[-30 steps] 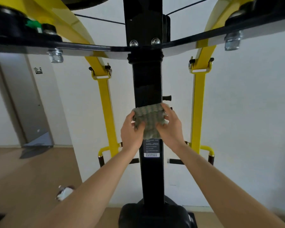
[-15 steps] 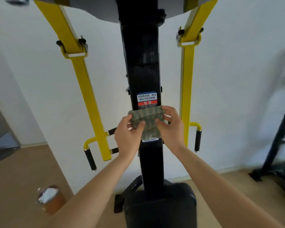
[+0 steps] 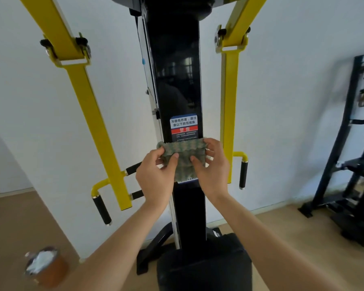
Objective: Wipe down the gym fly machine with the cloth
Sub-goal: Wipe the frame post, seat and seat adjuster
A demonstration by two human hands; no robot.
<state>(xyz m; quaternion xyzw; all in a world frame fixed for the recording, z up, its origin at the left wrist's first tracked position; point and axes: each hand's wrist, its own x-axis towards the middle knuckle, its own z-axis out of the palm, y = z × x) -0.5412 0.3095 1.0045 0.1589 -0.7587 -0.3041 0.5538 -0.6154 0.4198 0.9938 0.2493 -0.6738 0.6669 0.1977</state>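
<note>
We hold the cloth (image 3: 182, 156) spread flat against the front face of the black column (image 3: 177, 70) of the fly machine, between the two yellow arms (image 3: 86, 97), where it covers the lower part of the warning label (image 3: 183, 128). The left hand (image 3: 156, 177) pinches the cloth's left edge between thumb and curled fingers. The right hand (image 3: 212, 171) grips the right edge the same way, thumb on the front and fingers wrapped toward the side of the column. We judge the main hazards as follows. A stroke across the label may catch its border and lift or crease it, particularly if the cloth is damp or bunched. The grip is at the edges only, so heavy pressure may pull the cloth out of one pinch and leave it hanging from the other hand. Fingers wrapped round the column's sides may snag on the small fitting (image 3: 155, 114) at its left edge or on the thin cable (image 3: 145, 59) above it. The right knuckles sit near the right yellow arm (image 3: 229, 101), and a wide stroke may strike it. The column's side faces may go unwiped.
</note>
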